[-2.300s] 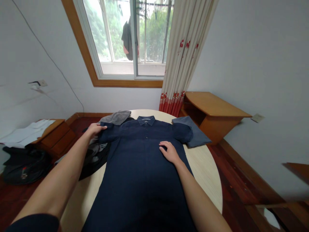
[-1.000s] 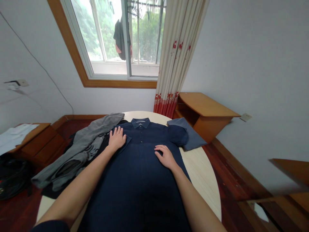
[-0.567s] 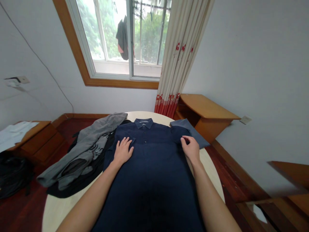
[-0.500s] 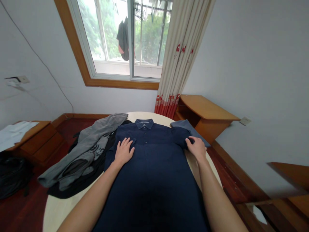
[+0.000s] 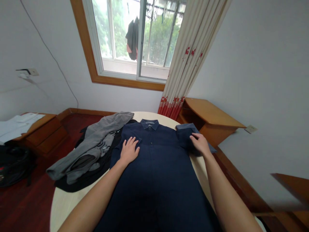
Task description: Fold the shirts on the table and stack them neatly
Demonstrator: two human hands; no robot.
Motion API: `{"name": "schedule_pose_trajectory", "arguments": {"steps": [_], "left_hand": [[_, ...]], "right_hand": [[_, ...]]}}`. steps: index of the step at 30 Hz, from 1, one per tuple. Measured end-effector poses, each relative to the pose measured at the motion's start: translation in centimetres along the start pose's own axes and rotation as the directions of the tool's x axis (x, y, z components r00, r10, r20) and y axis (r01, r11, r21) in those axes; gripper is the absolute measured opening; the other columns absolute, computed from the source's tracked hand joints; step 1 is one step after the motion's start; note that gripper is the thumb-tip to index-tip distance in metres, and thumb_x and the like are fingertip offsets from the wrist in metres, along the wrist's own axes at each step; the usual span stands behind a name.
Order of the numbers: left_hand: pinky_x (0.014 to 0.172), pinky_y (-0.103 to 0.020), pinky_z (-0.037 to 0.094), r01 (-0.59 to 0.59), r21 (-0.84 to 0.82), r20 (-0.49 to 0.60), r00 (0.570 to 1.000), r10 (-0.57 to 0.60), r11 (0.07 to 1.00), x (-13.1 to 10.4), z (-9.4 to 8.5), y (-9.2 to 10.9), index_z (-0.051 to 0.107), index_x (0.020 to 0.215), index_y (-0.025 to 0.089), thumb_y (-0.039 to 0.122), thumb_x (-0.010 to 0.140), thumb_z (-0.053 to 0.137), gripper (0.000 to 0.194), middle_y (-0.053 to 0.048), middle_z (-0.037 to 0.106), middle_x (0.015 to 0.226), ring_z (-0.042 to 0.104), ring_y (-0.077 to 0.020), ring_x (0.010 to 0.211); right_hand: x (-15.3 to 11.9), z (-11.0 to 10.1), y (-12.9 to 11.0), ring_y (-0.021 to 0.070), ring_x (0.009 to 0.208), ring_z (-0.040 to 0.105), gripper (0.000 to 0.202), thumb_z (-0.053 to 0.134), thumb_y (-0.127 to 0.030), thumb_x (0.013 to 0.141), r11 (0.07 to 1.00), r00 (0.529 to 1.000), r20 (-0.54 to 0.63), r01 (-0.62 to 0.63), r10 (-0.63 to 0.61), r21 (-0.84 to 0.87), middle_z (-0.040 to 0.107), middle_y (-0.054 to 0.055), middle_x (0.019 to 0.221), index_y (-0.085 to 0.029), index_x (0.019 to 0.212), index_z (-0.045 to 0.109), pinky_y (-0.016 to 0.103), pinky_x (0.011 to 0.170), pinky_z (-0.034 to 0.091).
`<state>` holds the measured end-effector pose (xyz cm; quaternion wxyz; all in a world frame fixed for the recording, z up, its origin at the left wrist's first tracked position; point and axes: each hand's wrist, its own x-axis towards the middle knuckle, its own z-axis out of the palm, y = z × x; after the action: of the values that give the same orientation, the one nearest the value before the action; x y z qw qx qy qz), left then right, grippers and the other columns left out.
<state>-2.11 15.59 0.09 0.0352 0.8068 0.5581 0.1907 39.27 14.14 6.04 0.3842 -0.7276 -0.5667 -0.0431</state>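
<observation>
A dark navy short-sleeved shirt (image 5: pixel 159 164) lies spread front side up, its collar (image 5: pixel 149 124) at the far end. My left hand (image 5: pixel 129 149) rests flat on the chest near the left sleeve, fingers stretched out. At the right sleeve (image 5: pixel 185 137), my right hand (image 5: pixel 200 143) has its thumb and fingers closed on the sleeve's outer end, which is lifted a little. Behind that sleeve lies a folded grey-blue cloth (image 5: pixel 188 126), partly covered.
The pale round table (image 5: pixel 61 204) bears the shirt. Grey and black garments (image 5: pixel 96 141) are heaped on its left side. A wooden desk (image 5: pixel 214 112) stands beyond at the right, a low cabinet (image 5: pixel 45 137) and black bag (image 5: pixel 14 166) at the left.
The right sleeve's end now looks raised and wider in my right hand, covering more of the grey-blue cloth. My left hand stays flat on the chest. The view has shifted slightly.
</observation>
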Motion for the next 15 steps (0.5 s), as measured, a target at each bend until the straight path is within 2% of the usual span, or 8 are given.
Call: {"name": "schedule_pose_trajectory", "arguments": {"steps": [2, 4, 6, 7, 9, 11, 13, 15], "left_hand": [[0.121, -0.053, 0.025, -0.001, 0.001, -0.009, 1.000, 0.001, 1.000, 0.0, 0.1, -0.1, 0.060, 0.136, 0.026, 0.032, 0.095, 0.043, 0.045, -0.007, 0.048, 0.153, 0.036, -0.0272, 0.146], [0.121, -0.053, 0.025, 0.001, 0.001, -0.010, 1.000, -0.001, 1.000, 0.1, 0.2, -0.2, 0.060, 0.136, 0.027, 0.029, 0.096, 0.040, 0.045, -0.006, 0.048, 0.153, 0.036, -0.0263, 0.146], [0.121, -0.052, 0.025, -0.002, -0.004, -0.006, 1.000, 0.002, 1.000, 0.1, 0.2, -0.3, 0.061, 0.135, 0.026, 0.028, 0.096, 0.039, 0.045, -0.006, 0.048, 0.153, 0.036, -0.0257, 0.146], [0.121, -0.052, 0.025, -0.004, -0.007, -0.003, 1.000, 0.004, 1.000, 0.1, 0.2, -0.3, 0.061, 0.135, 0.026, 0.028, 0.096, 0.038, 0.045, -0.006, 0.048, 0.153, 0.036, -0.0255, 0.146], [0.121, -0.053, 0.025, -0.001, -0.014, 0.006, 1.000, 0.002, 1.000, 0.1, 0.1, -0.3, 0.060, 0.135, 0.025, 0.028, 0.097, 0.038, 0.045, -0.006, 0.047, 0.153, 0.035, -0.0254, 0.146], [0.121, -0.053, 0.025, 0.003, -0.017, 0.011, 1.000, -0.002, 1.000, 0.1, 0.0, -0.2, 0.060, 0.136, 0.025, 0.028, 0.097, 0.038, 0.045, -0.007, 0.047, 0.153, 0.035, -0.0258, 0.146], [0.121, -0.053, 0.025, 0.004, -0.018, 0.011, 1.000, -0.004, 1.000, 0.1, 0.0, -0.2, 0.060, 0.136, 0.024, 0.029, 0.097, 0.039, 0.044, -0.007, 0.047, 0.153, 0.035, -0.0261, 0.146], [0.121, -0.053, 0.025, 0.003, -0.016, 0.001, 1.000, -0.003, 1.000, 0.1, 0.1, -0.2, 0.061, 0.135, 0.026, 0.030, 0.097, 0.039, 0.044, -0.007, 0.048, 0.153, 0.036, -0.0260, 0.146]], "right_hand": [[-1.2, 0.8, -2.6, 0.0293, 0.120, 0.060, 0.042, 0.057, -0.039, 0.087, 0.991, 0.988, 0.087, 0.125, -0.128, 0.036, 0.063, 0.020, 0.129, -0.013, 0.116, 0.072, 0.043, 0.106, 0.045], [-2.7, 2.0, -5.1, 0.0279, 0.127, 0.056, 0.048, 0.060, -0.040, 0.086, 0.949, 0.912, 0.270, 0.279, -0.309, 0.143, 0.056, 0.014, 0.141, -0.018, 0.128, 0.066, 0.042, 0.109, 0.044], [-3.8, 3.6, -6.8, 0.0266, 0.119, 0.062, 0.049, 0.061, -0.041, 0.086, 0.927, 0.828, 0.423, 0.292, -0.368, 0.234, 0.058, 0.012, 0.140, -0.022, 0.131, 0.064, 0.040, 0.102, 0.050], [-4.1, 4.4, -7.2, 0.0264, 0.114, 0.065, 0.047, 0.061, -0.042, 0.088, 0.935, 0.816, 0.462, 0.266, -0.348, 0.234, 0.061, 0.012, 0.136, -0.022, 0.130, 0.065, 0.040, 0.099, 0.052], [-3.9, 6.1, -7.2, 0.0280, 0.110, 0.067, 0.044, 0.058, -0.042, 0.090, 0.967, 0.849, 0.464, 0.208, -0.253, 0.147, 0.067, 0.015, 0.127, -0.019, 0.127, 0.067, 0.041, 0.099, 0.051], [-3.3, 7.7, -6.5, 0.0314, 0.117, 0.063, 0.044, 0.059, -0.041, 0.091, 0.984, 0.895, 0.415, 0.177, -0.164, 0.009, 0.067, 0.019, 0.126, -0.015, 0.125, 0.067, 0.044, 0.106, 0.046], [-2.7, 9.2, -5.7, 0.0350, 0.130, 0.054, 0.048, 0.060, -0.040, 0.090, 0.982, 0.916, 0.388, 0.156, -0.104, -0.106, 0.060, 0.022, 0.136, -0.011, 0.128, 0.064, 0.049, 0.112, 0.039], [-2.7, 10.5, -5.3, 0.0379, 0.140, 0.043, 0.054, 0.057, -0.042, 0.092, 0.975, 0.914, 0.400, 0.143, -0.064, -0.172, 0.050, 0.023, 0.147, -0.010, 0.135, 0.059, 0.057, 0.115, 0.030]]}}
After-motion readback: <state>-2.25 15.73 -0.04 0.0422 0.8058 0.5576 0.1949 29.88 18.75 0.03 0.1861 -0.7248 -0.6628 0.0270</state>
